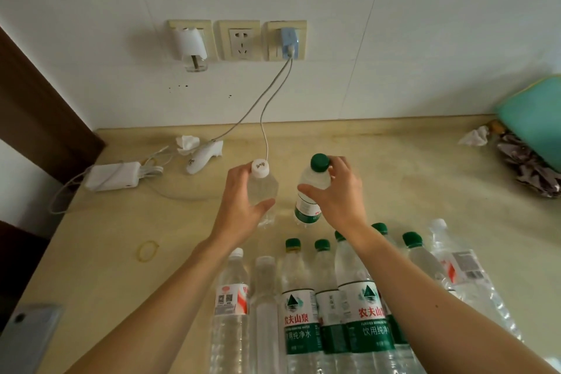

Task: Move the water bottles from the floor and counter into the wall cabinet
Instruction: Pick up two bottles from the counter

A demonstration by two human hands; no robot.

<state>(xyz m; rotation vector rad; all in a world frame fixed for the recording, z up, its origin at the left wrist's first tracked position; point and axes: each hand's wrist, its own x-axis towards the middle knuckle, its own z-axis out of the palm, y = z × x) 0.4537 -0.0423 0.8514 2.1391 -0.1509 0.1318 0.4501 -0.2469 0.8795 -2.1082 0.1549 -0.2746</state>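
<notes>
above the beige desk [394, 167], both arms reach forward from the bottom edge. the left hand [239, 200] curls its fingers [235, 173] and thumb round a clear bottle with a white cap [263, 188], grasping it just under the cap. the right hand [340, 194] wraps a green-capped bottle [309, 194] the same way, its fingers at the neck and its thumb across the shoulder. the two bottles are held upright, close side by side but apart; whether they are resting on the desk or just off it i cannot tell

nearer the camera a row of water bottles [299, 307] stands on the desk, most with green caps and green labels, partly crossed by the right forearm. one more bottle [467, 270] lies on its side at the right. a yellow rubber band [147, 250] lies left of the row. further back are a white power adapter [110, 176], a crumpled tissue [186, 144] and a white cable [267, 118] running up to a blue charger [290, 41] in the wall sockets [238, 39]. a teal box [534, 118] sits at the far right against the white wall
</notes>
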